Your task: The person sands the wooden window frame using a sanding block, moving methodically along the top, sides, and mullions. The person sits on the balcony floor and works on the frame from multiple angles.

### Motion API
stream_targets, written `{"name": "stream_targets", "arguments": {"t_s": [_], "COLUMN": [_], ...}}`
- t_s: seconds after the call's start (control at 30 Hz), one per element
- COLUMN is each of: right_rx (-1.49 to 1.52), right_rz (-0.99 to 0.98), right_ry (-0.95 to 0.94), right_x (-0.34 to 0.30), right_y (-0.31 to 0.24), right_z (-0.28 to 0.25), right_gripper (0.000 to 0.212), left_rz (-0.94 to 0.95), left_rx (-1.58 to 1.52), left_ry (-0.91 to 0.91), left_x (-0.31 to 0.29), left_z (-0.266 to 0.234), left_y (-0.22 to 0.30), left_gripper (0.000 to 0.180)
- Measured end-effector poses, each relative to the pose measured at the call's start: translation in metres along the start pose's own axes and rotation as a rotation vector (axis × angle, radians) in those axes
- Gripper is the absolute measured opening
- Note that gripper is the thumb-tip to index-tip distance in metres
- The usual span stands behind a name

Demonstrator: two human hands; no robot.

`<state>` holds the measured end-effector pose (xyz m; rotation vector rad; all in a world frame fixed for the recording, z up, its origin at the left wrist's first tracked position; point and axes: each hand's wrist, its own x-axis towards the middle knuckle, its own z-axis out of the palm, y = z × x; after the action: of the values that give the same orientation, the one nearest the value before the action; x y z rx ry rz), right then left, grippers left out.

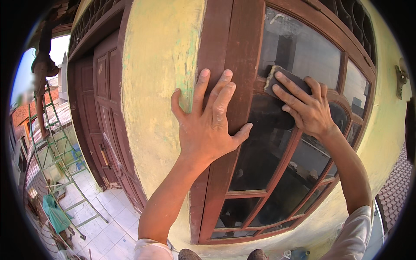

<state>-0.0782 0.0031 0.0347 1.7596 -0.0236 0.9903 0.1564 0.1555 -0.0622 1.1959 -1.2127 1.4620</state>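
My left hand point(208, 117) lies with its fingers spread against the brown wooden frame point(245, 65) and the edge of the yellow wall beside it. Nothing is in it. Under the fingers of my right hand point(308, 104) is a dark piece of sandpaper point(288, 78) with a pale, ragged edge. That hand presses it to a brown crossbar of the window point(286, 147), between the upper and lower panes. The hand covers part of the sandpaper. Dark glass fills the window's divisions and reflects the surroundings.
Yellow wall point(160, 86) with green patches separates the window from a brown panelled door point(108, 99). Further left, a person point(41, 73) stands on a green metal ladder point(56, 147) over white floor tiles point(99, 212). A teal cloth point(56, 212) hangs near the ladder's foot.
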Motion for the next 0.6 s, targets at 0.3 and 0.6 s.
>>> {"name": "stream_targets", "arguments": {"t_s": [0.3,0.6], "right_rx": [-0.056,-0.007], "right_rz": [-0.023,-0.042], "right_ry": [-0.208,-0.117], "right_x": [-0.033,-0.033], "right_y": [0.027,0.022], "right_z": [-0.022,-0.008], "right_gripper": [0.061,0.060], "left_rz": [-0.028,0.001], "left_rx": [-0.029,-0.019], "left_ry": [-0.041,-0.002], "left_x": [-0.005,-0.006], "left_z": [0.004,0.010], "left_y": [0.013,0.013], "left_gripper": [0.107,0.109]}}
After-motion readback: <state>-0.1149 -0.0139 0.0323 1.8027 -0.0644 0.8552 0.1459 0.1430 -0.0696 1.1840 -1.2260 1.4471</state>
